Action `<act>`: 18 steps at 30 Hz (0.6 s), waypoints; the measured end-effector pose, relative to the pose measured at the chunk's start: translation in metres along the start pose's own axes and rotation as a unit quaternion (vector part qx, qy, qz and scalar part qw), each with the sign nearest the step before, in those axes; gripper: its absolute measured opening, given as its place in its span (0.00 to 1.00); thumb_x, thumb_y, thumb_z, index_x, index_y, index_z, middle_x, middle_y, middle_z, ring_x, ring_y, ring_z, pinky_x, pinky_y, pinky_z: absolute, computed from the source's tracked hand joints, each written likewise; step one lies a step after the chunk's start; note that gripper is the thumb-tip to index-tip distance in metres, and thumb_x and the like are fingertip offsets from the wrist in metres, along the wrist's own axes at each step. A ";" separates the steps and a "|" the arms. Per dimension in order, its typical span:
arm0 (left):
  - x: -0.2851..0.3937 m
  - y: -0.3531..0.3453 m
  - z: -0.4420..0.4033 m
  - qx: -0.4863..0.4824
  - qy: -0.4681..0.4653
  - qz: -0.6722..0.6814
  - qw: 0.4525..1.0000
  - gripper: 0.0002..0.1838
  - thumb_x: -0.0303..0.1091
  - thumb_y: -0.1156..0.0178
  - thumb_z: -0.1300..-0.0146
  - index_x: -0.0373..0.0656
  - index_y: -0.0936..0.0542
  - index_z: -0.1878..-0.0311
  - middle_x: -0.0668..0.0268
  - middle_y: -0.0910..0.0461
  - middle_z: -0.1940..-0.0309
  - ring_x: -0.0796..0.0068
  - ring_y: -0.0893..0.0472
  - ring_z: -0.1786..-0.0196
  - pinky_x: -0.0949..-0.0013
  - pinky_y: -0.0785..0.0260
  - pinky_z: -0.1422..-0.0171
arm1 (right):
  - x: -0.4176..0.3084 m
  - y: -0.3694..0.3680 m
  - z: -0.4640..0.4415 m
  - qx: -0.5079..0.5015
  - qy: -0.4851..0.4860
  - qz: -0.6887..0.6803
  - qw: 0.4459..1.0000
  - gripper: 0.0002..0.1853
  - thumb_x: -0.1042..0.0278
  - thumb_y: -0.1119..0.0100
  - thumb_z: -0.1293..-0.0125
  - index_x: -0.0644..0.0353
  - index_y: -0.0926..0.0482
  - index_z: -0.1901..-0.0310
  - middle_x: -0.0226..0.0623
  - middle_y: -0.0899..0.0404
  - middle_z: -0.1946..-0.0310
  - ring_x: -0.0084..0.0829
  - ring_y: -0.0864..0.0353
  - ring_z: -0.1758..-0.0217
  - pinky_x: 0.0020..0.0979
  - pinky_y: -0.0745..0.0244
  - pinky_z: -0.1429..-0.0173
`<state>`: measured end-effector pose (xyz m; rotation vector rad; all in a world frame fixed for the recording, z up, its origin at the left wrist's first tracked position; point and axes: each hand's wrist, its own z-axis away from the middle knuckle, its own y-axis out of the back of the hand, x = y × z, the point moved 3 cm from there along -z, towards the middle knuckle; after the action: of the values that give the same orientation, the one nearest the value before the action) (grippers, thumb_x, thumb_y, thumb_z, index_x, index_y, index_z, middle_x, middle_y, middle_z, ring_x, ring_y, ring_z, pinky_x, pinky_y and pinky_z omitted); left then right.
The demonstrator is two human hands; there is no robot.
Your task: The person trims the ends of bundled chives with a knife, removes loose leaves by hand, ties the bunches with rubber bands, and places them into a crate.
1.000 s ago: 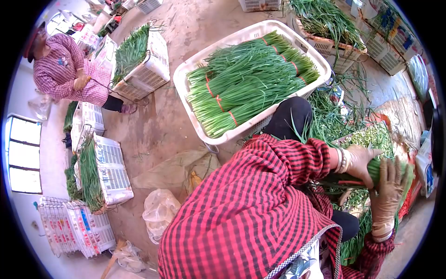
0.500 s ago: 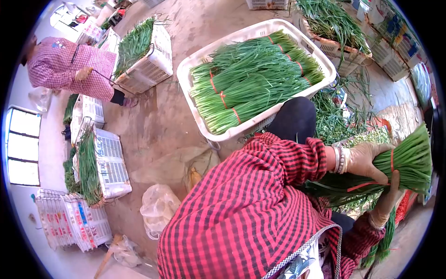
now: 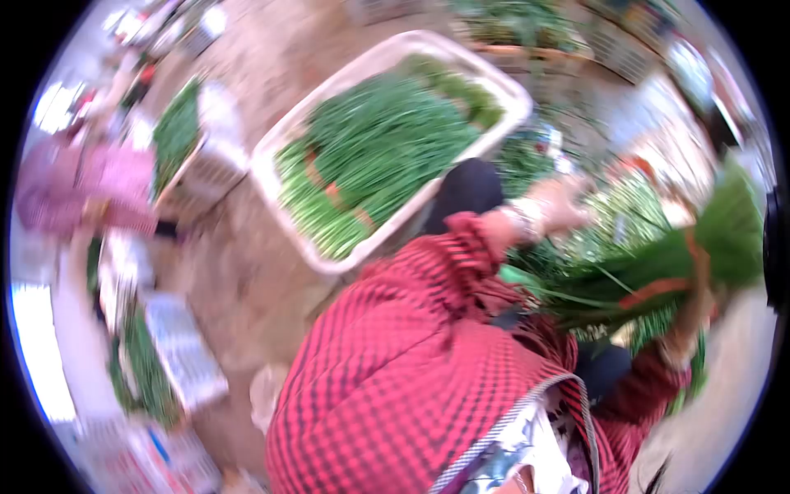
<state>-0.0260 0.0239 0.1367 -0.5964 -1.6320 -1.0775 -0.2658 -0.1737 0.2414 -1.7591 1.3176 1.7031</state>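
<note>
My right hand (image 3: 699, 288), gloved, is wrapped round a thick bunch of garlic chives (image 3: 728, 226) by its orange-red band (image 3: 690, 247). The bunch lies sideways, cut ends to the right, leaves trailing left across my lap. A loose end of the band (image 3: 654, 292) hangs along the leaves. Apart from the bunch, my left hand (image 3: 559, 204), gloved, is over loose cuttings (image 3: 621, 210); it is blurred, but its fingers look apart with nothing visible in them. Beyond my knee, a white crate (image 3: 267, 160) holds banded bunches of garlic chives (image 3: 387, 140).
Another person (image 3: 90, 185) in a pink checked smock stands at the left by a crate of greens (image 3: 214, 140). More crates stand lower left (image 3: 185, 346) and along the top right (image 3: 527, 58). A pale plastic bag (image 3: 267, 395) lies on the floor.
My left hand has let go of the chive bunch and moved left and up, away from it. My right hand keeps hold. The whole view has shifted and blurred.
</note>
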 end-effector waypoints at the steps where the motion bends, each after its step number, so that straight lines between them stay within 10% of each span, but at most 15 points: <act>1: 0.016 0.010 -0.007 0.059 -0.055 0.022 0.996 0.39 0.52 0.33 0.42 0.38 0.31 0.32 0.49 0.29 0.35 0.58 0.30 0.31 0.62 0.39 0.28 | -0.030 -0.033 0.011 -0.037 -0.007 0.036 0.999 0.20 0.64 0.43 0.30 0.65 0.23 0.40 0.36 0.20 0.48 0.28 0.22 0.47 0.30 0.28 0.41; 5: 0.042 -0.014 -0.012 0.005 -0.160 0.353 0.922 0.54 0.50 0.27 0.46 0.34 0.46 0.25 0.47 0.36 0.31 0.57 0.38 0.27 0.62 0.47 0.24 | -0.056 -0.116 0.015 -0.091 0.116 -0.079 0.986 0.33 0.75 0.26 0.46 0.62 0.31 0.38 0.31 0.21 0.50 0.25 0.22 0.49 0.28 0.27 0.43; 12: 0.027 -0.008 0.007 -0.004 -0.080 0.612 0.787 0.28 0.38 0.35 0.37 0.36 0.28 0.37 0.61 0.21 0.46 0.67 0.19 0.47 0.63 0.26 0.40 | -0.047 -0.155 0.032 -0.183 0.186 0.089 0.961 0.56 0.60 0.24 0.49 0.65 0.52 0.26 0.52 0.30 0.38 0.43 0.27 0.35 0.36 0.32 0.32; 18: 0.009 0.004 0.016 -0.021 -0.048 0.683 0.729 0.34 0.53 0.38 0.37 0.41 0.30 0.34 0.59 0.21 0.43 0.63 0.20 0.45 0.57 0.25 0.39 | 0.022 -0.170 0.065 -0.289 -0.001 -0.134 0.948 0.56 0.65 0.25 0.46 0.66 0.58 0.25 0.48 0.35 0.33 0.36 0.33 0.31 0.34 0.38 0.29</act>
<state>-0.0335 0.0389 0.1460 -1.5427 -0.7771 0.0596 -0.1714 -0.0452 0.1499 -2.1159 0.5535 2.0511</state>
